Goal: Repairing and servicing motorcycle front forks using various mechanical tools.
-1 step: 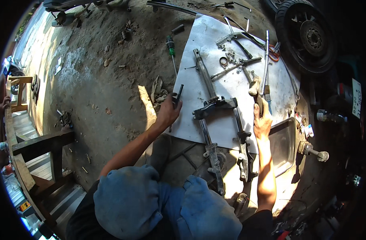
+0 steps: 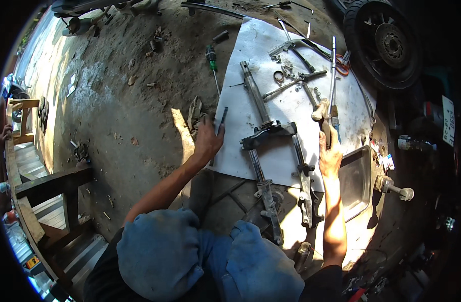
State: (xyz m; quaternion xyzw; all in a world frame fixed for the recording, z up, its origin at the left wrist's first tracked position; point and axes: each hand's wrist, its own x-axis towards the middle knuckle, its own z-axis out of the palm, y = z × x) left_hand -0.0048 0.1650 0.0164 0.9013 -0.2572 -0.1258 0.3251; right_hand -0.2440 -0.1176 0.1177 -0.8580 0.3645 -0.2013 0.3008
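My left hand [image 2: 207, 142] is at the left edge of the white sheet [image 2: 233, 158], beside a crumpled rag [image 2: 194, 111]. A slim dark metal rod [image 2: 224, 116] sticks up past its thumb, held there; its fingertips are blurred. My right hand [image 2: 331, 156] grips the dark handle of a hammer with a pale, worn head [image 2: 319, 109], over the sheet's right side. Between my hands lies a motorcycle front fork [image 2: 269, 136], its steering stem [image 2: 255, 95] pointing away and its two legs toward me. My knees are just below the legs.
A green-handled screwdriver [image 2: 212, 58] lies left of the sheet. Small metal parts [image 2: 287, 71], a long socket wrench [image 2: 333, 65] and a brush [image 2: 335, 121] lie on it. A black tray [image 2: 369, 173] and a wheel [image 2: 386, 45] stand right; a wooden bench [image 2: 54, 181] stands left.
The fingers of my left hand have loosened and lifted away from the rod toward the rag, while the thumb stays by it. The whole view has shifted slightly. My right hand keeps the hammer.
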